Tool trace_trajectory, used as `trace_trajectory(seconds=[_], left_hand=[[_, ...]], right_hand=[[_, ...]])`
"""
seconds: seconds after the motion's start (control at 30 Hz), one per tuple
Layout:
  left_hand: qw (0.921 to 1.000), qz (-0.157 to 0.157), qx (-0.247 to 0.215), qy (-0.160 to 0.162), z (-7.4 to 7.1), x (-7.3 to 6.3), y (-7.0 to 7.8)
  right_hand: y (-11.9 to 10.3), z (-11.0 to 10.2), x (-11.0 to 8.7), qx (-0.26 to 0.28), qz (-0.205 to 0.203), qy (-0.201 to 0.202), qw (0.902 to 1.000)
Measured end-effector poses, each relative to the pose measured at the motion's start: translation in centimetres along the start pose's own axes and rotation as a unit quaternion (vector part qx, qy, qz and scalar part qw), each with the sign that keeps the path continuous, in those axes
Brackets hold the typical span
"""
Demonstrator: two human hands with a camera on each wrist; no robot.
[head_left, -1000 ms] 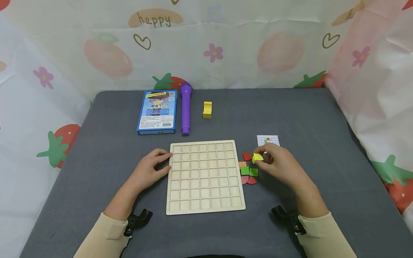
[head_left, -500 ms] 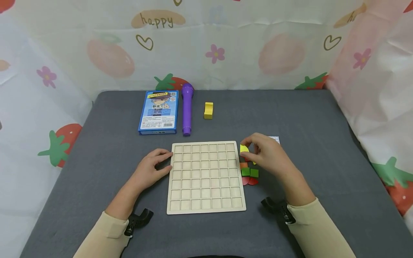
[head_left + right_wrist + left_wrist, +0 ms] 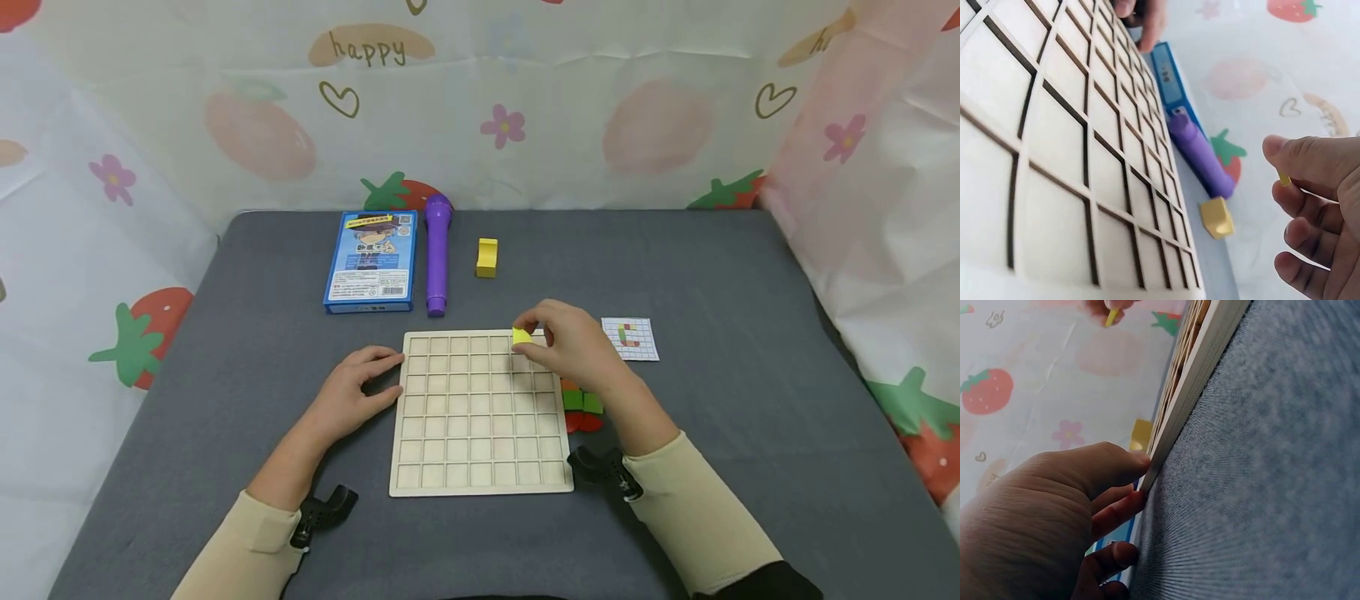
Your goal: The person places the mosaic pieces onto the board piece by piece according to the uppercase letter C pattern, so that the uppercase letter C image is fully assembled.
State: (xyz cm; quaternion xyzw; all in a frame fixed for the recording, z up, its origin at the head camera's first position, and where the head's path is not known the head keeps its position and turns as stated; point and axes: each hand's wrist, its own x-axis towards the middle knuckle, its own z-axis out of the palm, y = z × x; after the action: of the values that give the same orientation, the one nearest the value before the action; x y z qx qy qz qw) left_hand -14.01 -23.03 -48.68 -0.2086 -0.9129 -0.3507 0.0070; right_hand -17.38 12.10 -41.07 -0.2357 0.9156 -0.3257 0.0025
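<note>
A pale wooden grid board point(image 3: 468, 427) of square cells lies in front of me. My left hand point(image 3: 356, 389) rests thumb and fingertips against its left edge; the left wrist view shows the thumb point(image 3: 1129, 464) at the board's side. Above the board's upper right part, my right hand point(image 3: 573, 346) pinches a small, thin yellow tile point(image 3: 521, 336) between thumb and fingers. The tile point(image 3: 1284, 177) appears edge-on in the right wrist view, clear of the board. Green tiles point(image 3: 572, 400), an orange tile point(image 3: 569, 385) and red rounded tiles point(image 3: 583, 422) lie beside the board's right edge, partly hidden by the right hand.
A small printed grid card point(image 3: 630, 339) lies right of the board. Behind the board are a blue box point(image 3: 371, 262), a purple microphone-shaped stick point(image 3: 437, 254) and a yellow block point(image 3: 487, 258). A patterned curtain point(image 3: 555, 100) borders the grey table point(image 3: 712, 333).
My right hand has carried the yellow tile leftward from the loose tiles to over the board's upper right part, uncovering the card. The left hand stays at the board's edge.
</note>
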Motion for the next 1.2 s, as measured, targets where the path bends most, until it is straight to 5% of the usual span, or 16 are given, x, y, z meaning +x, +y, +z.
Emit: trace_trajectory(seconds=[0.53,0.93,1.2], left_hand=[[0.9999,-0.012,0.003,-0.009,-0.2,0.0,0.4],[0.9999,-0.003,-0.004,-0.011,-0.1,0.1,0.1],[0.9998,-0.011,-0.005,-0.014,-0.3,0.1,0.4]], right_hand=[[-0.2,4.3,2.2,-0.035,0.062,-0.098,0.9926],[-0.1,4.9,2.0,-0.028,0.111,-0.077,0.9904],[-0.6,5.2,1.4,-0.091,0.089,-0.056,0.9903]])
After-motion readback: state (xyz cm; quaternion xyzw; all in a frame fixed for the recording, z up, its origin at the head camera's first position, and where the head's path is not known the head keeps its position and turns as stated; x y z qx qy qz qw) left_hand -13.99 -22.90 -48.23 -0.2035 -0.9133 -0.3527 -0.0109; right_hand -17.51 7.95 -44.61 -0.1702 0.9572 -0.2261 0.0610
